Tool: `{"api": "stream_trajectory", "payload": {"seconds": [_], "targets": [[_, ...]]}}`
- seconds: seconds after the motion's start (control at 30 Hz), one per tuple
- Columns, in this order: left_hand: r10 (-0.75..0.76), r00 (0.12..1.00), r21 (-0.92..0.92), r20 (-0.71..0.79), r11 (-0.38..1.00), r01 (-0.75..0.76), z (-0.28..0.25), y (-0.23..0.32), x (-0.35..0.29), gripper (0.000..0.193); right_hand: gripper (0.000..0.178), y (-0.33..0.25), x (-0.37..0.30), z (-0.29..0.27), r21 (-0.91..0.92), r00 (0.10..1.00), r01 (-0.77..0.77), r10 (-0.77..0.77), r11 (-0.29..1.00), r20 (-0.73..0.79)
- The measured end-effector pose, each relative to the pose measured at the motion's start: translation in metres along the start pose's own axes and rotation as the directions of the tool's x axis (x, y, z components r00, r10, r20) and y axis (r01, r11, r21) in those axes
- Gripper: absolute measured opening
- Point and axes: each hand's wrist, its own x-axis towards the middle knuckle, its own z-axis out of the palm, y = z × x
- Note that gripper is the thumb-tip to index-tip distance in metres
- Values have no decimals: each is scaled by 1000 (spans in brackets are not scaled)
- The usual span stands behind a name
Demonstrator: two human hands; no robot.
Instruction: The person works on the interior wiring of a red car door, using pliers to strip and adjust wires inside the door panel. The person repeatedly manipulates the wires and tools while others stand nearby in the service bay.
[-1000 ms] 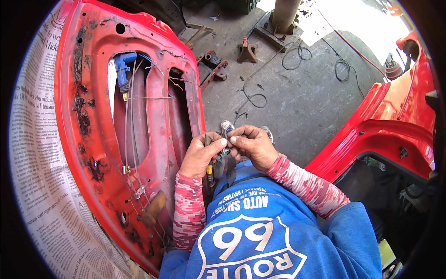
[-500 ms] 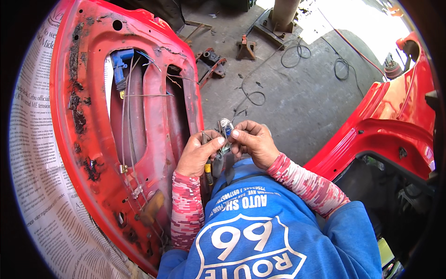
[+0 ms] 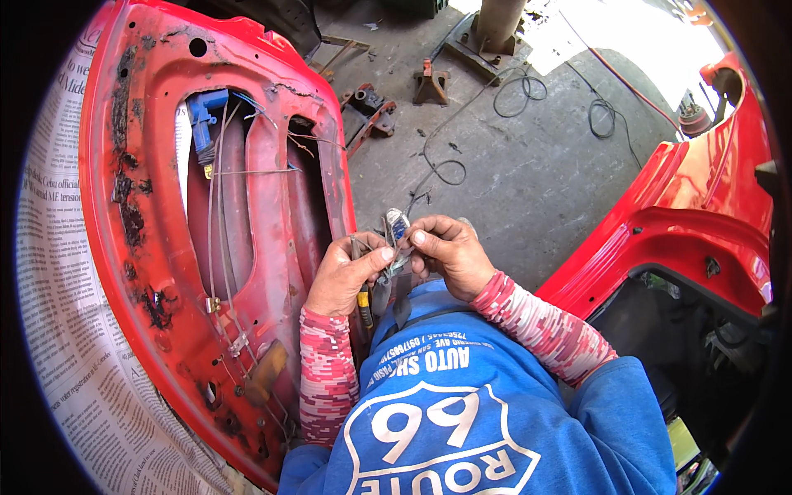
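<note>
In front of my body, my left hand [image 3: 350,268] and my right hand [image 3: 448,252] are close together, both with closed fingers. Between their fingertips is a small silvery part with blue on it [image 3: 398,224]; its kind is unclear. Its lower end and some thin greyish strands [image 3: 399,262] are partly covered by the fingers. My right thumb and forefinger pinch at its right side, and my left thumb presses near its lower left. A hand tool with a yellow and black handle [image 3: 365,305] sticks out below my left hand; its working end is not clear.
Left of me, a red car door shell [image 3: 272,190] lies on newspaper [image 3: 58,272]. A blue actuator [image 3: 204,115], rods and wires show in its opening. A glossy red body panel [image 3: 660,214] stands at right. Beyond are a rusty jack stand [image 3: 431,87], another metal stand [image 3: 367,111] and loose cables [image 3: 520,92].
The view has shifted slightly, so the door and floor sit a little further left. Both hands keep their hold, and the small part is tilted slightly differently.
</note>
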Motion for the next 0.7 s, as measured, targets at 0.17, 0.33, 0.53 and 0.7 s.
{"api": "stream_trajectory", "payload": {"seconds": [0.17, 0.33, 0.53, 0.7], "targets": [[-5, 997, 5, 73, 1000, 4, 5, 9, -3, 13, 15, 3, 1, -5, 177, 984, -68, 37, 982, 174], [10, 994, 39, 105, 999, -14, 15, 15, -5, 13, 15, 12, 6, -6, 308, 958, -154, 66, 939, 278], [6, 986, 47, 168, 999, -14, 14, 17, -6, 12, 18, 16, 9, -8, 381, 914, -248, 84, 891, 397], [89, 989, 43, 116, 995, -94, 12, 7, -3, 10, 20, 18, 10, -11, 373, 930, -220, 78, 901, 360]]}}
